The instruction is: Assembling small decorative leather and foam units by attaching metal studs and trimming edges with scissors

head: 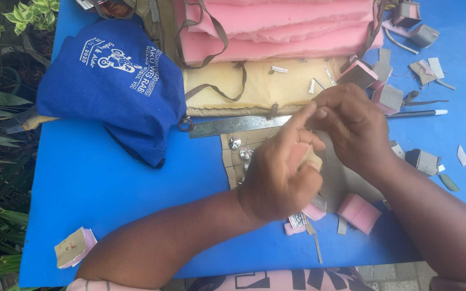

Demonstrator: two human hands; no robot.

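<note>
Fingers of our left hand [281, 175] clamp a small beige piece [311, 158]; our right hand [351, 126], fingers curled together, touches just above it.

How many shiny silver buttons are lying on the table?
2 show: one silver button just below the steel ruler, and another button lower right of it, beside the left hand. More may be hidden under the hands.
</note>
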